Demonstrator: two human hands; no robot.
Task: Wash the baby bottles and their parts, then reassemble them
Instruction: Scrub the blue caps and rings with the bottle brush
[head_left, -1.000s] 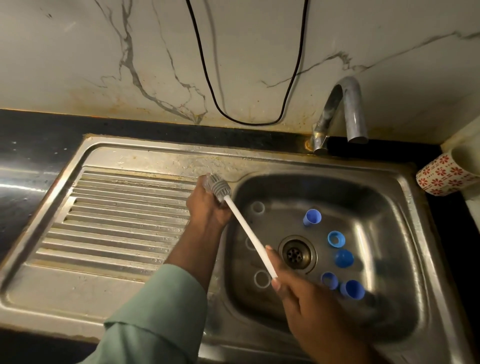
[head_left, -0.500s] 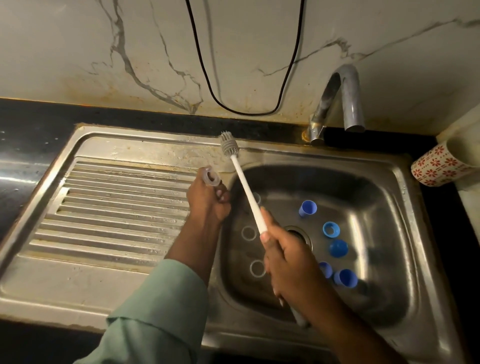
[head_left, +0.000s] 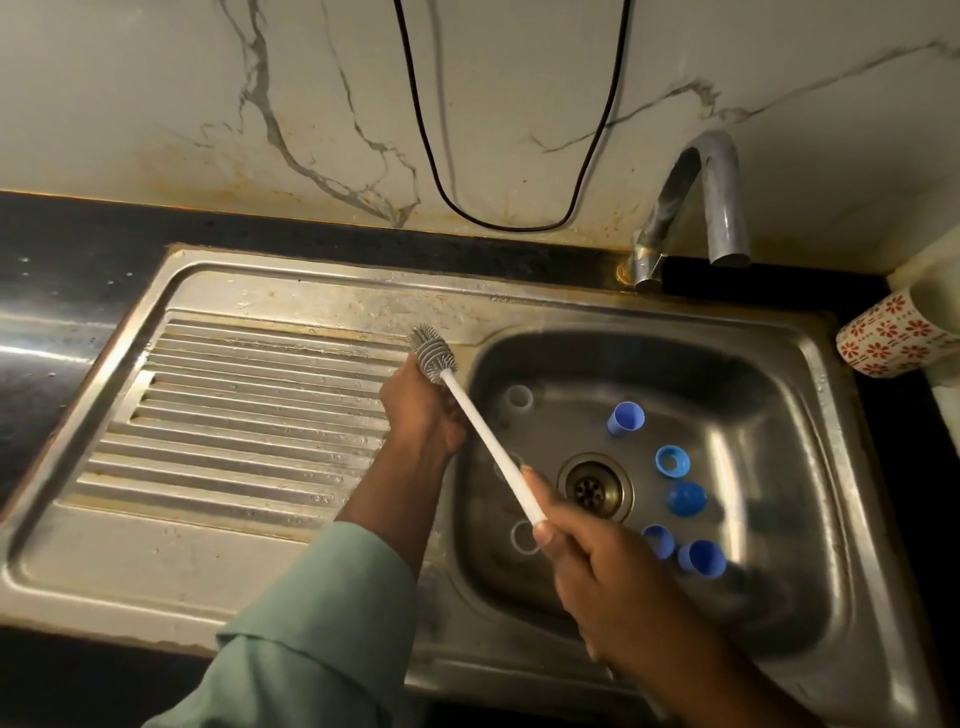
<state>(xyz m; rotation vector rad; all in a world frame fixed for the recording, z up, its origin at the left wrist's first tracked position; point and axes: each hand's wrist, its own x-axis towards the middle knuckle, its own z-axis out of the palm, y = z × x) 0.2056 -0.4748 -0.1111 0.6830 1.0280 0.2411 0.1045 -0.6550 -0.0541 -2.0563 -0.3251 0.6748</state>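
Brush (head_left: 434, 358) head is working at my left hand (head_left: 422, 410), whose curled grip hides whatever part it holds; my right hand (head_left: 597, 566) is gripping the handle low. I should be twisting gently, while blue caps (head_left: 687, 499) are waiting in the sink (head_left: 810, 467) beyond.
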